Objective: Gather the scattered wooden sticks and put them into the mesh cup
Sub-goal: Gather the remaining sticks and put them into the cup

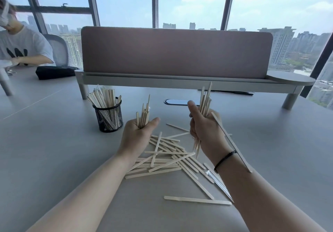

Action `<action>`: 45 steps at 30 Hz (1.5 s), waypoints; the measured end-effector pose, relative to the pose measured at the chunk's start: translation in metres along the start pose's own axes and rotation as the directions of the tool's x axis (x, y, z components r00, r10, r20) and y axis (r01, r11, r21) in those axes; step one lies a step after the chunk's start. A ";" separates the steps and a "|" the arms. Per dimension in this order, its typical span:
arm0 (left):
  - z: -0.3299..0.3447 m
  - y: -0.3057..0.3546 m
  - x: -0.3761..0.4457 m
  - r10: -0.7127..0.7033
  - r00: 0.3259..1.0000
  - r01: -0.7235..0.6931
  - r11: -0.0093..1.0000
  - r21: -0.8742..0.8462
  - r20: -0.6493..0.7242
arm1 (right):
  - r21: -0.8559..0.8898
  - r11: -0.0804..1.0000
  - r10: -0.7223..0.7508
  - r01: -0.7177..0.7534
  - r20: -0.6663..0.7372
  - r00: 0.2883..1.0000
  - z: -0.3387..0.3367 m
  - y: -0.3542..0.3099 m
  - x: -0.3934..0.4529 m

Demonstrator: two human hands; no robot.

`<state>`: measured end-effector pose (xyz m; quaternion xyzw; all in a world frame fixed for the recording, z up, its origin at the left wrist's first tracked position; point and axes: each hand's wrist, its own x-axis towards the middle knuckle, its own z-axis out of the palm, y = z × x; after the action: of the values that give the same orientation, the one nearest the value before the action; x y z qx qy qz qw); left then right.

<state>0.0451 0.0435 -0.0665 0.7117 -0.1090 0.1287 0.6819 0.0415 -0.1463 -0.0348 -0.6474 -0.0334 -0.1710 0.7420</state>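
A black mesh cup (109,117) stands left of centre on the grey table, holding several upright wooden sticks. My left hand (137,134) grips a small bundle of wooden sticks (143,115) pointing up, just right of the cup. A larger bundle (204,103) sits in my right hand (203,126), and one stick slants down along that wrist. Below and between both hands, a loose pile of flat wooden sticks (167,157) lies crossed on the table. One single stick (197,200) lies nearer to me.
A raised shelf with a mauve divider panel (176,51) spans the table behind the cup. A cable port (177,102) is set into the tabletop. A wrapped, clear-packaged item (219,184) lies by my right forearm. Another person sits at far left beside a black pouch (54,72).
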 end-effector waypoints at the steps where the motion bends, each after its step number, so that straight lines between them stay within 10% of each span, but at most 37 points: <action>1: 0.000 0.000 0.000 0.007 1.000 -0.007 1.000 -0.012 -0.008 | -0.045 0.998 -0.043 0.043 -0.005 0.999 0.000 -0.001 0.000; 14: -0.003 -0.003 0.004 0.061 0.987 -0.050 0.996 0.070 -0.151 | -0.444 0.895 0.050 -0.041 0.009 0.999 0.006 0.005 0.006; 17: -0.005 -0.003 0.008 -0.001 0.989 0.005 1.000 0.029 -0.145 | -0.910 0.300 -0.191 0.287 0.237 0.952 0.004 -0.003 0.022; 19: -0.007 -0.002 0.009 -0.044 0.989 0.044 0.999 -0.001 -0.140 | -0.900 -0.140 -0.180 0.412 0.433 0.883 0.006 -0.002 0.029; 22: -0.007 -0.001 0.009 -0.090 0.986 0.084 0.995 -0.053 -0.142 | -0.800 -0.380 -0.042 0.465 0.517 0.855 0.008 0.005 0.030; 25: -0.010 0.004 0.010 -0.103 0.983 0.089 0.991 -0.099 -0.154 | -0.925 -0.134 -0.031 0.355 0.362 0.932 0.010 0.009 0.034; 27: -0.014 0.012 0.012 -0.076 0.980 0.054 0.991 -0.118 -0.185 | -0.905 0.413 0.052 0.103 0.136 0.989 0.021 0.002 0.036; 28: -0.017 0.016 0.014 -0.062 0.976 0.036 0.991 -0.128 -0.209 | -0.703 0.708 0.171 -0.071 0.072 0.983 0.028 -0.003 0.035; 30: -0.023 0.021 0.017 -0.040 0.962 0.007 0.992 -0.123 -0.269 | -0.179 0.939 0.316 -0.295 0.102 0.943 0.045 -0.010 0.029; 35: -0.034 0.015 0.013 -0.027 0.959 0.017 0.999 -0.039 -0.281 | 0.206 0.934 0.233 -0.293 0.273 0.933 0.094 -0.006 0.013; 45: -0.040 0.011 0.015 -0.076 0.926 0.074 0.997 -0.018 -0.370 | 0.137 0.916 0.335 -0.378 0.260 0.906 0.142 0.029 0.006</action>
<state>0.0539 0.0832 -0.0497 0.6769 0.0486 0.2342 0.6961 0.0799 -0.0059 -0.0382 -0.5866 -0.0160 0.0485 0.8083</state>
